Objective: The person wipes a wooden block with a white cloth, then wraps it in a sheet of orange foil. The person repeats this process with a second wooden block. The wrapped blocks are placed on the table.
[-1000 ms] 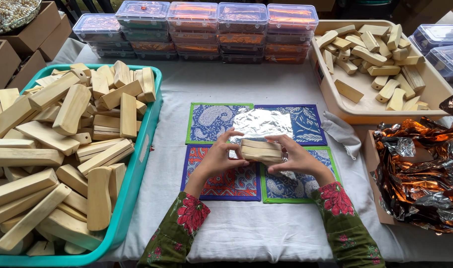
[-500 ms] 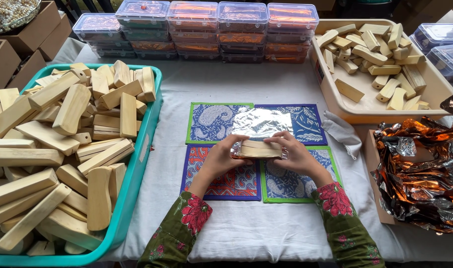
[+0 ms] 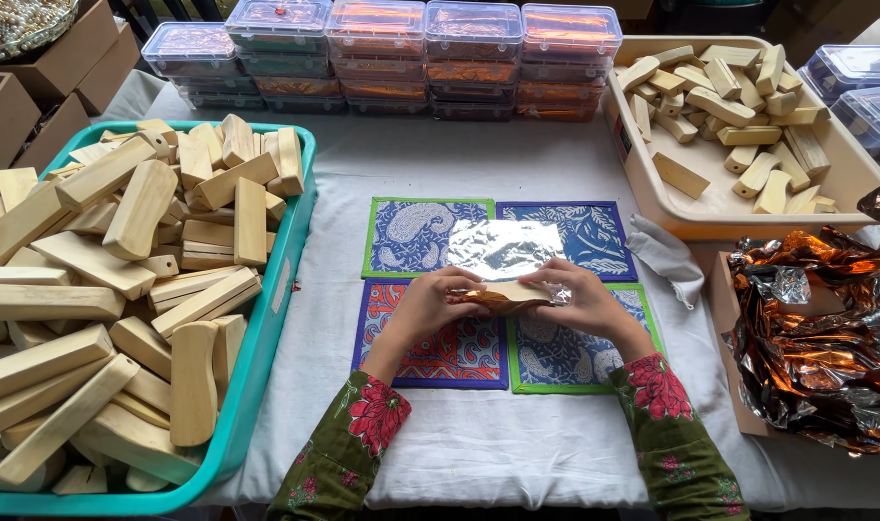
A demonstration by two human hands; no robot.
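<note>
Fingertips of both hands pinch a pale wooden block (image 3: 513,290) at frame centre, its lower edge wrapped in a copper-coloured foil sheet (image 3: 493,302) that hides part of the wood. The left hand (image 3: 430,307) grips the block's left end with fingers curled tight; the right hand (image 3: 584,301) clamps the right end, where crinkled foil bunches and the block's end cannot be made out. Just above the block lies a silver foil sheet (image 3: 502,246) on four patterned square fabric mats (image 3: 430,232). Floral green sleeves (image 3: 348,453) run off the bottom edge. At left, a teal plastic tray (image 3: 285,280) heaped with long wooden blocks is cut off by the frame. Upper right holds a beige tray (image 3: 719,207) of smaller wood pieces; right edge, a crumpled copper foil pile (image 3: 825,328), partly out of view.
</note>
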